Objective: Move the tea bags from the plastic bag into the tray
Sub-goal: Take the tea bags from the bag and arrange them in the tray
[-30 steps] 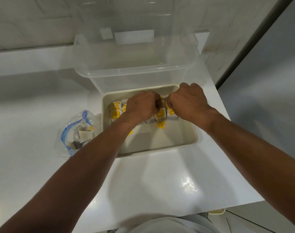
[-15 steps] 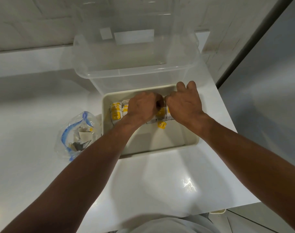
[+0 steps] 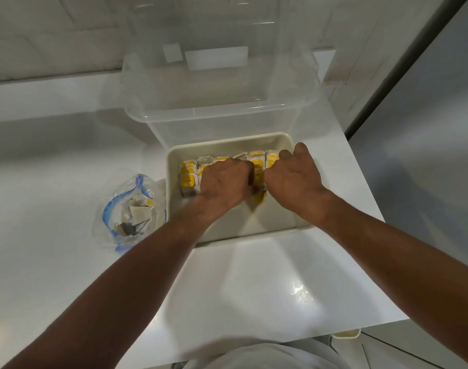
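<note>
I see a white counter [image 3: 254, 294] and a clear bin [image 3: 219, 114] behind a cream tray [image 3: 170, 194]. Both forearms reach in. Left hand [image 3: 226, 179] and right hand [image 3: 294, 179] sit side by side, fingers curled around the tea bags [image 3: 188, 179] rowed along the tray's far side. The plastic bag [image 3: 131, 211] lies left of the tray with more inside. Labels are yellow, print unreadable.

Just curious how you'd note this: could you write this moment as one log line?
step: arranging tea bags in tray | left hand: holds row | right hand: holds row | plastic bag: not empty
</note>
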Demonstrator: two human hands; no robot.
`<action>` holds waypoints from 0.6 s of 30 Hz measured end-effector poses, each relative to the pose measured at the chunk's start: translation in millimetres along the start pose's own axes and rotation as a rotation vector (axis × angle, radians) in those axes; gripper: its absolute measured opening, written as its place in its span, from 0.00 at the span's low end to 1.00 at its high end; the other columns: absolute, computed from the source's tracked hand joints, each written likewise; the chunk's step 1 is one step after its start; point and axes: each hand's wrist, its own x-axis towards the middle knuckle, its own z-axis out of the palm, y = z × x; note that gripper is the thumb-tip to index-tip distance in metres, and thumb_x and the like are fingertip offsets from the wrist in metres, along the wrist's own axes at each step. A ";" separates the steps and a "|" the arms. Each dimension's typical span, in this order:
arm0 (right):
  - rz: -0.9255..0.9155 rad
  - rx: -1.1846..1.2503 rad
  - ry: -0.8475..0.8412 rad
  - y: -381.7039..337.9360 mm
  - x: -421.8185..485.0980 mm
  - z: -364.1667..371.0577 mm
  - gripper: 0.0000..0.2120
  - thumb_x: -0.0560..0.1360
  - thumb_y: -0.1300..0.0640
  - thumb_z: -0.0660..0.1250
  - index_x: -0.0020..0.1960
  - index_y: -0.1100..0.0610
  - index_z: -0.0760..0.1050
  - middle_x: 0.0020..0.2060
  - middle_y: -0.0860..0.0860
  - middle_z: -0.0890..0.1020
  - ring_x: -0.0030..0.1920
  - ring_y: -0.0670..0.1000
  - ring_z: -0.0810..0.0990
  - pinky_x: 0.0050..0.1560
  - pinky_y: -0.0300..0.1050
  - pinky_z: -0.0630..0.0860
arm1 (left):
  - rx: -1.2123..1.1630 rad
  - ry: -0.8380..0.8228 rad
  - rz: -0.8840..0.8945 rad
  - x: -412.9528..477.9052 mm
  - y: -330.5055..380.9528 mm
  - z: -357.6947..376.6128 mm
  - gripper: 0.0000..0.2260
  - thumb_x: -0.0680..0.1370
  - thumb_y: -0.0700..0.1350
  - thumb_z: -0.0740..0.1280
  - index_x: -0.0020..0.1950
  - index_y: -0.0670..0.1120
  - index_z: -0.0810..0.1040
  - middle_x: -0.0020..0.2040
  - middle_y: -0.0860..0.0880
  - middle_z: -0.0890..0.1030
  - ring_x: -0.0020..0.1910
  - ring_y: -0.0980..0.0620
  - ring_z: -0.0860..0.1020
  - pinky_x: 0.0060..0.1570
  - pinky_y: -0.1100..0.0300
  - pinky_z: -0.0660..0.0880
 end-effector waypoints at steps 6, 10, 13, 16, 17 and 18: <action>0.025 -0.009 -0.042 -1.0 5.3 3.0 0.12 0.76 0.59 0.63 0.35 0.52 0.65 0.32 0.46 0.69 0.54 0.53 0.73 0.62 0.53 0.62 | 0.064 -0.013 -0.088 8.4 5.0 7.7 0.09 0.77 0.53 0.67 0.53 0.51 0.81 0.53 0.47 0.84 0.51 0.43 0.82 0.41 0.56 0.69; 0.052 0.011 -0.026 -0.9 5.4 5.1 0.07 0.75 0.59 0.64 0.40 0.50 0.69 0.35 0.46 0.72 0.54 0.53 0.74 0.61 0.53 0.63 | 0.038 -0.010 -0.084 7.0 2.4 6.7 0.10 0.77 0.54 0.66 0.53 0.51 0.81 0.52 0.47 0.84 0.51 0.42 0.82 0.42 0.55 0.70; 0.074 0.025 0.029 0.4 2.0 1.6 0.07 0.75 0.59 0.64 0.41 0.49 0.71 0.36 0.46 0.73 0.52 0.53 0.74 0.57 0.53 0.63 | -0.004 0.007 -0.090 2.9 0.5 1.6 0.12 0.76 0.57 0.67 0.53 0.52 0.81 0.52 0.48 0.84 0.51 0.42 0.82 0.44 0.54 0.71; 0.111 0.085 0.114 0.7 1.0 -0.5 0.08 0.73 0.60 0.65 0.40 0.48 0.69 0.36 0.47 0.75 0.49 0.55 0.76 0.51 0.51 0.63 | -0.035 -0.011 -0.096 -3.9 -3.2 -13.1 0.16 0.74 0.61 0.70 0.53 0.52 0.81 0.53 0.49 0.84 0.53 0.43 0.81 0.43 0.56 0.67; 0.130 0.096 0.159 -0.4 1.4 -2.2 0.08 0.70 0.60 0.67 0.38 0.48 0.70 0.35 0.47 0.76 0.46 0.55 0.77 0.47 0.50 0.62 | -0.035 -0.010 -0.097 -6.4 -5.1 -17.4 0.16 0.73 0.62 0.70 0.53 0.52 0.81 0.53 0.49 0.83 0.53 0.43 0.81 0.43 0.57 0.67; 0.154 0.115 0.217 -1.4 1.4 -3.6 0.07 0.68 0.59 0.69 0.36 0.49 0.73 0.33 0.47 0.78 0.42 0.55 0.77 0.44 0.49 0.60 | -0.038 -0.006 -0.103 -9.0 -7.6 -20.8 0.16 0.72 0.63 0.70 0.52 0.53 0.80 0.52 0.50 0.83 0.54 0.44 0.80 0.43 0.57 0.66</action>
